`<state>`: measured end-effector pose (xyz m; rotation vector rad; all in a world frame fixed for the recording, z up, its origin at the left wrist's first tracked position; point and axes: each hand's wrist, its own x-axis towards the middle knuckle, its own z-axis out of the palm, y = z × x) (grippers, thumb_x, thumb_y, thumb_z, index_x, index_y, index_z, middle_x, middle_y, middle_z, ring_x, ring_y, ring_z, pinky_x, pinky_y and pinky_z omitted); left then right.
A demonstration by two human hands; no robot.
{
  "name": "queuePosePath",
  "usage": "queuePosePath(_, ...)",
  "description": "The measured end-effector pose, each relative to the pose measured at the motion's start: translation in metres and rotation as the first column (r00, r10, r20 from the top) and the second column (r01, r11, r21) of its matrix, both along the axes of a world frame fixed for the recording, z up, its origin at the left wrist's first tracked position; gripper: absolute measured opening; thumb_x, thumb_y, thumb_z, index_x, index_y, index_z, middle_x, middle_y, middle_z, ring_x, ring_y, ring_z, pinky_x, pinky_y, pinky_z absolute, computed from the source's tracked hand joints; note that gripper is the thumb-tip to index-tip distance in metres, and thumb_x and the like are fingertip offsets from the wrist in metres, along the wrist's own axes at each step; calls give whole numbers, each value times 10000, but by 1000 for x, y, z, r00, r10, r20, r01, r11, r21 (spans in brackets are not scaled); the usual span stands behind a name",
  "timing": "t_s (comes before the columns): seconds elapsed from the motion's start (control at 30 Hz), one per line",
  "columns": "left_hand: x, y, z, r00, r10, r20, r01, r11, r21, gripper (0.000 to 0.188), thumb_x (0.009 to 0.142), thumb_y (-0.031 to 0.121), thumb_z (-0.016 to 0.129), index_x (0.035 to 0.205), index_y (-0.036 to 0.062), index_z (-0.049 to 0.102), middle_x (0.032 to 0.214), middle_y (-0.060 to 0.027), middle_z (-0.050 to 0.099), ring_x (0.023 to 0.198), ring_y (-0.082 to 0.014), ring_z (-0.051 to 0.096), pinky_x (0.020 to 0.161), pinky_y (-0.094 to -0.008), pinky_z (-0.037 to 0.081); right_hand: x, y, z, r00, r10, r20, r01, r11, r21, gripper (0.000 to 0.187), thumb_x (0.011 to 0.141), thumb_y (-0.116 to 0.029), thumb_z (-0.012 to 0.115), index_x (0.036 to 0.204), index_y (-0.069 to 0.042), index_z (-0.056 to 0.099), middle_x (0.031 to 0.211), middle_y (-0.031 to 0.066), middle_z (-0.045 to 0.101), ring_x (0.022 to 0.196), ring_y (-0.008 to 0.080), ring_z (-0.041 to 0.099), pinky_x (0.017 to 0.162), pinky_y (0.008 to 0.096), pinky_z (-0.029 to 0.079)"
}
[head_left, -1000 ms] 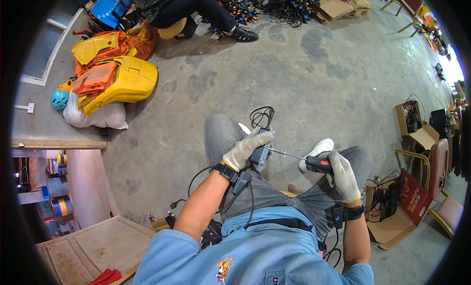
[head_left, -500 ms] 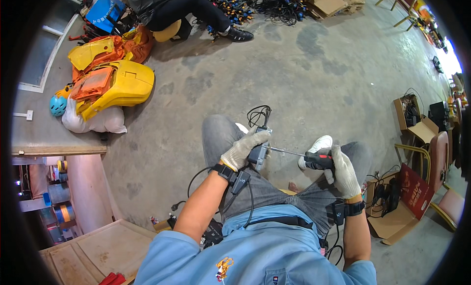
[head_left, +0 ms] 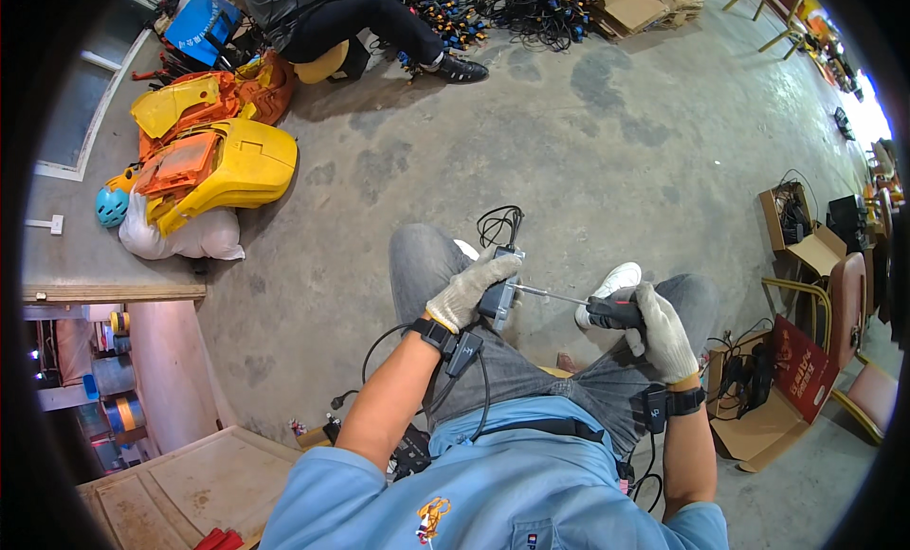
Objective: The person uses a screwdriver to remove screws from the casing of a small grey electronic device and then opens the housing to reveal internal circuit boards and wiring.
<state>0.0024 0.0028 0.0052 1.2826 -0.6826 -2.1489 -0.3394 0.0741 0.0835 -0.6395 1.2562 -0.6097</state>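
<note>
Both my hands wear whitish knit work gloves. My left hand (head_left: 472, 291) is closed round a small dark box with a grey metal face (head_left: 497, 302), held above my left thigh. A bundle of black cable (head_left: 500, 227) comes off the far end of that box. In my right hand (head_left: 664, 333) is a screwdriver with a black and red handle (head_left: 613, 313), over my right thigh. Its long thin shaft (head_left: 552, 293) points left, and the tip meets the right side of the box. What the tip sits in is too small to make out.
Yellow and orange plastic shells (head_left: 232, 166) lie at the left on a white sack. At the far side sits another person (head_left: 355, 29) beside heaped cables (head_left: 550, 10). Open cardboard boxes (head_left: 749, 436) and a chair (head_left: 846, 304) stand at the right. A wooden panel (head_left: 190, 484) lies at lower left.
The screwdriver handle has turned in my right hand, so less of its red shows. Its shaft slants slightly more. My left hand and the box stay nearly still.
</note>
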Motion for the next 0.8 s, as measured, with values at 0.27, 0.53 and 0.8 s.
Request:
queuePosePath(0.27, -4, -3, 0, 1000, -28, -5, 28, 1000, -9, 432, 1014, 379, 744, 1317, 98, 620, 1025, -75, 701, 847, -200, 739, 741, -416, 654, 5, 11, -27, 966, -224, 125, 250, 935, -253, 330, 1008, -125, 672, 1292, 42, 649, 1163, 83, 661, 1001, 172, 645, 935, 315, 535)
queuePosePath(0.53, -3, -1, -1, 999, 1, -35, -1, 1000, -8, 433, 1009, 373, 748, 1314, 98, 613, 1027, -77, 698, 840, -203, 738, 739, -414, 661, 7, 6, -3, 989, -11, -147, 0, 997, -74, 439, 1157, -387, 491, 1242, -2, 683, 980, 49, 690, 956, 128, 651, 865, 263, 528)
queuePosePath(0.8, -2, -2, 0, 1000, -21, 4, 21, 1000, -13, 431, 1010, 356, 747, 1322, 95, 605, 1041, -83, 695, 843, -210, 739, 737, -420, 664, 8, 11, -24, 961, -258, 105, 274, 941, -198, 376, 1058, -242, 701, 1320, 12, 613, 1142, 93, 658, 1004, 154, 642, 881, 293, 554)
